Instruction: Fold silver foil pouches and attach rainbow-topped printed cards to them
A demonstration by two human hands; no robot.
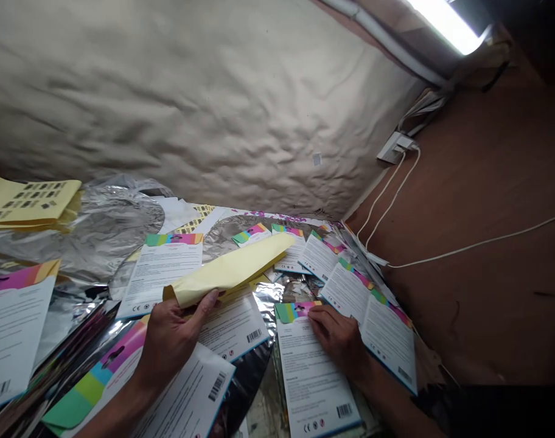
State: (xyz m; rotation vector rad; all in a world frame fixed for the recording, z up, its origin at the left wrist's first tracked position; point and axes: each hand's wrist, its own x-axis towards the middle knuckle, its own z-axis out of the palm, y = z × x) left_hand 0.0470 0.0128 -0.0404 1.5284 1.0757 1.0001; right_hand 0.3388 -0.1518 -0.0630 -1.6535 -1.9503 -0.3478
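My left hand [177, 334] is closed on a yellow label sheet [232, 267], curled along its length, with the thumb over its near edge. Under that sheet lies a white printed envelope-style packet [234, 325], partly covered. My right hand [339, 337] has its fingers bunched together at the colourful top flap of another white packet [311, 377], beside the hang hole. Whatever those fingertips may pinch is hidden. This packet lies with its text and barcode facing up. A packet with a green, purple and orange flap [95, 383] is partly behind my left forearm.
More packets lie around, including one at the left [17, 334] and several overlapping ones [387, 340] at the right. A stack of yellow label sheets [31, 198] sits at far left on crinkled silvery film [113, 225]. White cables [396, 201] run down from a wall socket [396, 148].
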